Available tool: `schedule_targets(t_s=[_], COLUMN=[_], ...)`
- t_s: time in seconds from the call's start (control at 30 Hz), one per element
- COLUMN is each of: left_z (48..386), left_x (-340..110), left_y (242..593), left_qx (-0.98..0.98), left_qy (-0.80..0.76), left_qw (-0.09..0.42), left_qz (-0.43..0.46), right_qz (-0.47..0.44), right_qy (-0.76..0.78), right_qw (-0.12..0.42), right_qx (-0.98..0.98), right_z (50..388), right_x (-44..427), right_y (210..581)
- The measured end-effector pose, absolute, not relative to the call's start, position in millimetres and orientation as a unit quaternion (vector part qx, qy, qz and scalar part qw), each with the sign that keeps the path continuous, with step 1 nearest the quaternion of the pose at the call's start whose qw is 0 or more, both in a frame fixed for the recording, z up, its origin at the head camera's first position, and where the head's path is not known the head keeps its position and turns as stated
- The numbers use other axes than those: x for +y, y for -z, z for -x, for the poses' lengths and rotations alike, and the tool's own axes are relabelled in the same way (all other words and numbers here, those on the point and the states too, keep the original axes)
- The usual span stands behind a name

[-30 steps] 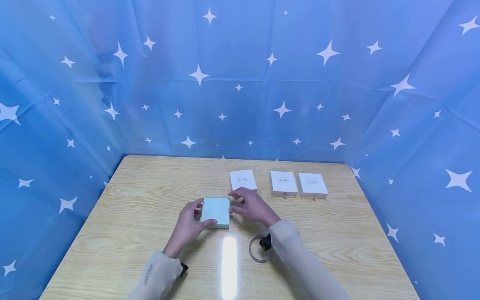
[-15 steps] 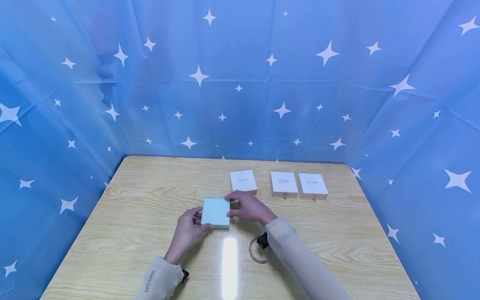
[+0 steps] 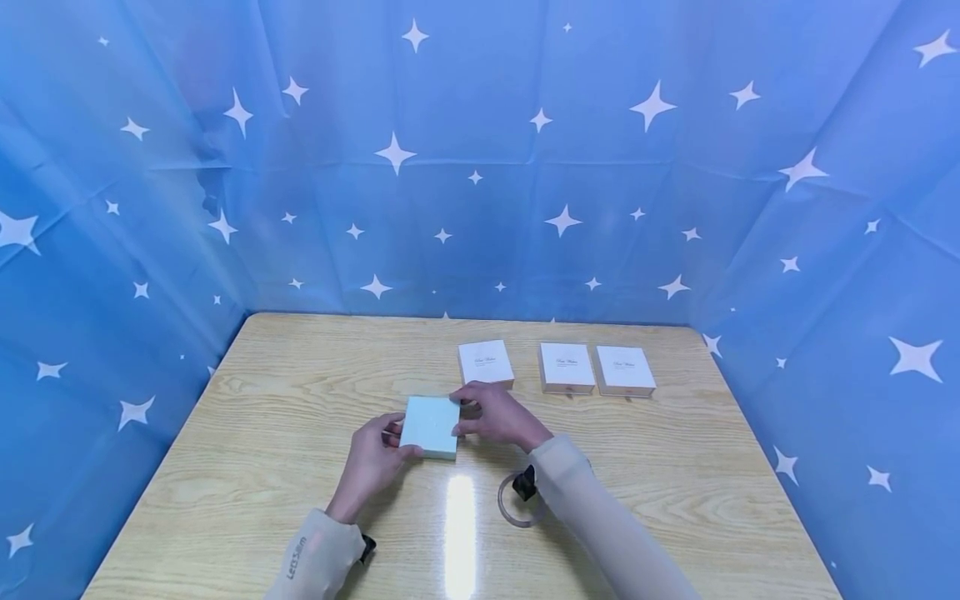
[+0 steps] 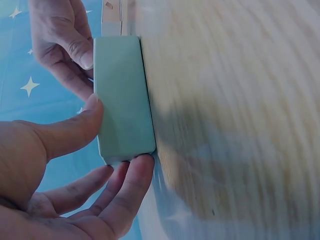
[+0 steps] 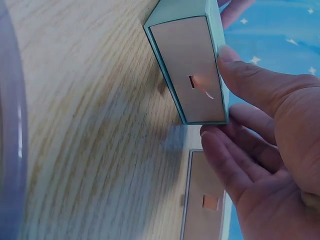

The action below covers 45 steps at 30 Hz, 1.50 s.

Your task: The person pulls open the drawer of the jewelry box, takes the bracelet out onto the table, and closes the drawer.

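A pale mint-green square box point(image 3: 431, 427) lies on the table between both hands. My left hand point(image 3: 375, 461) holds its left side, thumb at the near left corner and fingers along the side. In the left wrist view, the thumb point(image 4: 75, 131) presses the top edge. My right hand point(image 3: 498, 414) grips the far right corner, thumb on the right edge and fingers at the far side. In the right wrist view, a pinkish drawer front point(image 5: 187, 70) sits within the green sleeve, flush or nearly so; a small ribbon point(image 5: 204, 89) pokes from its slot.
Three white-topped boxes with script lettering stand at the back: one box point(image 3: 486, 362) just beyond my right hand, another box point(image 3: 566, 367) and a third box point(image 3: 626, 370) farther right. A greyish ring point(image 3: 517, 522) lies beside my right wrist on the wooden table point(image 3: 300, 367).
My left thumb has slid from the box's top to its near left corner. The right hand has shifted slightly left, onto the box's corner. The box has barely moved.
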<state>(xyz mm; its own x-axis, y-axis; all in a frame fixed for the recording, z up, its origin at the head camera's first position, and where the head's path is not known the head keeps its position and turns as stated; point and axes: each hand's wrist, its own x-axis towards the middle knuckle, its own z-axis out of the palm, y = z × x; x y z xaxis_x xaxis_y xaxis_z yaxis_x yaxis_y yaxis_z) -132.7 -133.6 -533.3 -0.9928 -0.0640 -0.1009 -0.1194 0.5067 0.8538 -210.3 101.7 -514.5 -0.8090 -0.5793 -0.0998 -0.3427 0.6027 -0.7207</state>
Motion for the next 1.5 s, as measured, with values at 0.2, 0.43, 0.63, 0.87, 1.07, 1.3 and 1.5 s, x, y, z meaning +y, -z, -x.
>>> schedule_targets(t_s=[0.2,0.43,0.63,0.87,1.07,1.3,1.5], left_z=[135.8,145.9,156.9,168.1,178.3,186.1,193.5], left_x=[-142.0,-157.6,-169.7,-180.5,-191.4,-204.9,-209.3], left_y=[531.1,529.7,529.6,527.4,526.1,523.9,522.1], left_qx=[0.866,0.860,0.856,0.856,0.857,0.854,0.859], left_qy=[-0.496,-0.504,-0.509,-0.508,-0.502,-0.505,-0.495], left_qw=[0.019,0.029,0.044,0.070,0.099,0.117,0.125], left_qz=[0.057,0.077,0.082,0.068,0.062,0.052,0.038], right_qz=[0.268,0.256,0.226,0.213,0.186,0.154,0.123], right_qy=[0.373,0.379,0.374,0.383,0.411,0.436,0.455], right_qw=[0.148,0.130,0.127,0.108,0.109,0.104,0.099], right_qx=[0.876,0.880,0.890,0.892,0.886,0.881,0.876], right_z=[210.3,203.6,194.6,183.4,172.3,165.4,162.6], right_x=[100.2,93.7,86.1,73.6,56.6,32.9,23.9], right_y=[519.9,523.7,524.9,525.7,525.2,529.2,526.7])
